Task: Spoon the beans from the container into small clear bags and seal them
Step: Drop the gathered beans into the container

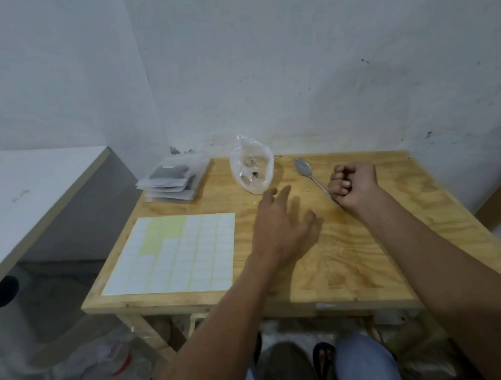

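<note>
Head cam: our left hand (pixel 278 226) hovers spread mid-frame, right hand (pixel 354 184) fisted beside the spoon (pixel 310 175); label sheet (pixel 173 254) lower left, bag stack (pixel 173 182) at the table (pixel 366 256) edge.

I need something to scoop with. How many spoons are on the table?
1: the spoon lies at the table's far side, bowl beside the plastic bag, handle by the right hand.

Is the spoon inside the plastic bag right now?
No, the spoon lies on the wooden table, to the right of the plastic bag.
</note>
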Demonstrator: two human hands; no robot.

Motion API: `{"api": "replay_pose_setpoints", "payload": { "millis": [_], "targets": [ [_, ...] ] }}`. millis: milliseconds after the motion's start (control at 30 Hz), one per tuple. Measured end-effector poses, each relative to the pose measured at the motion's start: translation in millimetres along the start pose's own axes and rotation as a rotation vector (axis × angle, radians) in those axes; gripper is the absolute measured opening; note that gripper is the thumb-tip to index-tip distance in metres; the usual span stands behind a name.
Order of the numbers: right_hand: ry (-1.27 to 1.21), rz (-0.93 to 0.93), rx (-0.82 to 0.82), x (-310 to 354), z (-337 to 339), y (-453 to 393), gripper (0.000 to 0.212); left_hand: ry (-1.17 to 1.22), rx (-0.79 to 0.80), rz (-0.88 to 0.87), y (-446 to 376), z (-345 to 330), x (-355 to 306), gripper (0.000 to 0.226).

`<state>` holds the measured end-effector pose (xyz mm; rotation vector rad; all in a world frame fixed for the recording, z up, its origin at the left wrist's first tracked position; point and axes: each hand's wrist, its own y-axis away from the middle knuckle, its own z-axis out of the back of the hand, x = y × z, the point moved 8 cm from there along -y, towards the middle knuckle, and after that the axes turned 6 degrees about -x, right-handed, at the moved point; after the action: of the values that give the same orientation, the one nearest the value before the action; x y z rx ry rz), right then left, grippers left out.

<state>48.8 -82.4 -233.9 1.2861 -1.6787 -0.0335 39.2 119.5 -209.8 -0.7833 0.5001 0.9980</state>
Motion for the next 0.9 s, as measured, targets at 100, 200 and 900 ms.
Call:
{"api": "replay_pose_setpoints", "payload": {
  "millis": [100,200,900],
  "targets": [
    [-0.080,-0.040,0.065,-6,-6,5,0.036,0.029,-0.221,0.095,-25,32,14,0.051],
    [-0.067,-0.047,0.047,-13,-8,6,0.037,-0.107,-0.289,0.198,-56,52,33,0.043],
    [0.607,0.252,-0.117,25,10,42,0.039,0.147,-0.122,0.115,-77,22,-3,0.046]
  ]
}}
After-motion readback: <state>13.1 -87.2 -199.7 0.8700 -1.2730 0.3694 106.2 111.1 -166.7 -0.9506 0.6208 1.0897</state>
